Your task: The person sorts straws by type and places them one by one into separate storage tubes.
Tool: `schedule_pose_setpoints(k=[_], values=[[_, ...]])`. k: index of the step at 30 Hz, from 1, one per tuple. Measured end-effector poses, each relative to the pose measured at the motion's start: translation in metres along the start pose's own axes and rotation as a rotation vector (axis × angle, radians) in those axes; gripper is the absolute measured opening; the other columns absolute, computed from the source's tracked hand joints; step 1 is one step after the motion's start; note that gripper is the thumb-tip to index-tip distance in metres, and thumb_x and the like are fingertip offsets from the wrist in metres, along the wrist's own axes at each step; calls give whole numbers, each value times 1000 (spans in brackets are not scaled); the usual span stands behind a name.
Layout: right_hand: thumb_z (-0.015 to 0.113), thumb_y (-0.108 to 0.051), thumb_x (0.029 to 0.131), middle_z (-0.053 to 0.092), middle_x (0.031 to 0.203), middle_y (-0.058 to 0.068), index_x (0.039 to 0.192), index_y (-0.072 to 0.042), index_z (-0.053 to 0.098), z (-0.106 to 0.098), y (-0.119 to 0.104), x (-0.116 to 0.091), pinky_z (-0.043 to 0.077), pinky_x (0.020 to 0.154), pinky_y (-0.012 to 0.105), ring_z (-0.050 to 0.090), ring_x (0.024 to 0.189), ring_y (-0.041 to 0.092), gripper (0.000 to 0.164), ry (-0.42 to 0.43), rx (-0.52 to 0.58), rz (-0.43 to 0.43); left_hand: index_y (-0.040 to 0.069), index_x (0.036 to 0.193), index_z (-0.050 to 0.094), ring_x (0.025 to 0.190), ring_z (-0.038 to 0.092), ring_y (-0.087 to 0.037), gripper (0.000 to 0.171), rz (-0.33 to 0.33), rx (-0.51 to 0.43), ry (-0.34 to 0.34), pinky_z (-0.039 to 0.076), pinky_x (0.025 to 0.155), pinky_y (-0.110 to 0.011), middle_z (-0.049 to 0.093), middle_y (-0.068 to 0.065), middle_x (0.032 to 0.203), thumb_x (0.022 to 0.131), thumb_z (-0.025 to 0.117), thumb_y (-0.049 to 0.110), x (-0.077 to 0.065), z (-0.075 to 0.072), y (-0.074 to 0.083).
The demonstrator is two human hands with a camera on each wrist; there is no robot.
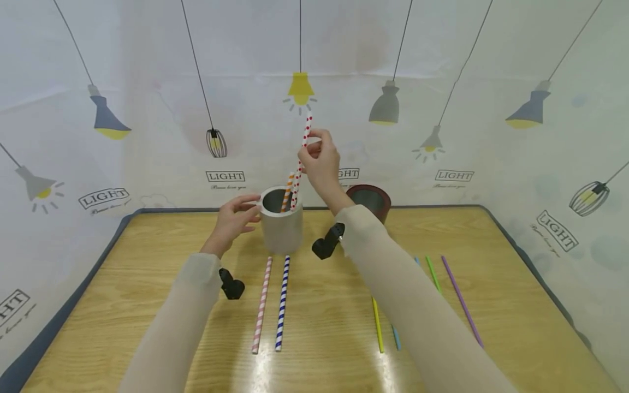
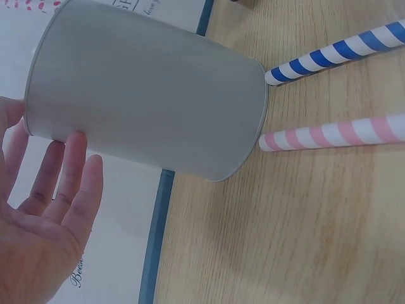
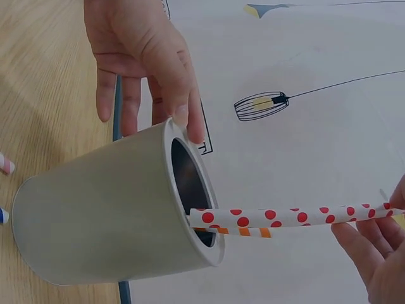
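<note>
My right hand (image 1: 321, 164) pinches a white paper straw with red dots (image 1: 308, 125) by its upper part. The straw's lower end is at the mouth of a light grey cup (image 1: 282, 233). An orange-and-white striped straw (image 3: 245, 232) leans inside the cup, its top end above the rim. My left hand (image 1: 236, 221) touches the cup's side near the rim with extended fingers, as the left wrist view (image 2: 44, 234) shows. Before the cup lie a pink-and-white striped straw (image 1: 262, 305) and a blue-and-white striped straw (image 1: 282, 305).
Behind my right forearm stands a dark cup with a red-brown rim (image 1: 385, 196), partly hidden. Plain yellow (image 1: 377, 325), blue (image 1: 396, 338), green (image 1: 432, 272) and purple (image 1: 462, 300) straws lie on the right of the wooden table (image 1: 324, 327). A printed cloth wall (image 1: 265, 109) rises behind.
</note>
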State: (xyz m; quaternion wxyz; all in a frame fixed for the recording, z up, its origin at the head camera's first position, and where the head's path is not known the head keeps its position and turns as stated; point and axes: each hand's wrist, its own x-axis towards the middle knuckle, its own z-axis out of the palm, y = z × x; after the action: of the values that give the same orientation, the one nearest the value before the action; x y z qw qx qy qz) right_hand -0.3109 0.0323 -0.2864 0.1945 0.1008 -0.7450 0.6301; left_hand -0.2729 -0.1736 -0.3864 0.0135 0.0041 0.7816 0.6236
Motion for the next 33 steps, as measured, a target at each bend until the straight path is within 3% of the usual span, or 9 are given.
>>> schedule_pose_setpoints(k=[9,21,33], values=[[53,-3,86,51,83,6,121,-3,47,-1,12,-4,54,57,26,52,71,15,35,-3,14,-8,12,127,53,95,60,-29,41,-13,-11,1,52,78,-42,54,-15,118,90,61,25,-2,1,1],[54,2,83,54,82,9,117,-2,48,4,36,-9,54,56,27,54,69,16,35,-34,21,88,13,128,52,96,59,-29,42,-29,-3,0,53,76,-39,54,-14,119,89,61,27,0,1,3],[58,-1,83,57,84,11,115,-2,49,9,48,-17,54,57,26,58,69,20,33,-97,-45,167,12,126,53,92,61,-25,40,-14,-9,3,53,76,-40,55,-15,117,89,61,26,-1,0,2]])
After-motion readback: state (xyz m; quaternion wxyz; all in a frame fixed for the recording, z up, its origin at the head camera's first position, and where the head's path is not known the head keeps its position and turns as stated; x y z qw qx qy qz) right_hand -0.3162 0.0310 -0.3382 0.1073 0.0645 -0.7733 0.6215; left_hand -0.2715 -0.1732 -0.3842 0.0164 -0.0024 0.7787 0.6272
